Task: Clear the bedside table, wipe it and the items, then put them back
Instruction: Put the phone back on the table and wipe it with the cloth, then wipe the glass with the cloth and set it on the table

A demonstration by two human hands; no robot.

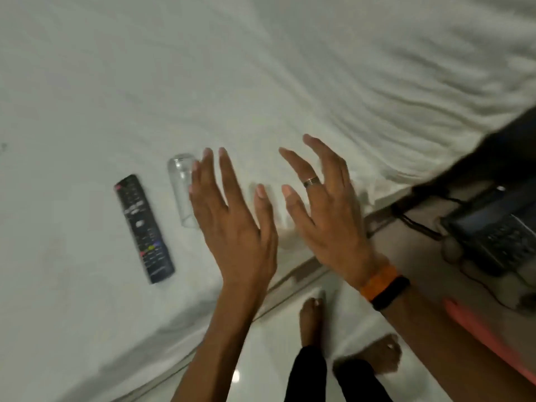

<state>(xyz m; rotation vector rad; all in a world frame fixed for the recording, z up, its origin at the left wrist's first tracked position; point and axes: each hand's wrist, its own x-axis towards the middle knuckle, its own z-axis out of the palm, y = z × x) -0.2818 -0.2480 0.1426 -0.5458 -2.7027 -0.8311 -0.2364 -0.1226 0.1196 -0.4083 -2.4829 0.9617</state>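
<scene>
A black remote control (144, 228) lies on the white bed sheet (174, 82). Just right of it a clear drinking glass (181, 187) lies on its side, partly hidden behind my left hand (232, 224). That hand hovers over the bed's edge, fingers spread, holding nothing. My right hand (324, 210), with a ring and an orange-and-black wristband, is beside it, also spread and empty. Something pale and blurred lies on the sheet between the two hands; I cannot tell what it is. A dark desk telephone (499, 230) sits on the bedside table (412, 250) at the right.
A black cord (414, 221) runs from the phone across the table. A dark headboard or panel (493, 149) rises behind it. A pink-orange cloth or sleeve (487, 338) is at the lower right. My bare feet (313, 323) stand on glossy white floor tiles.
</scene>
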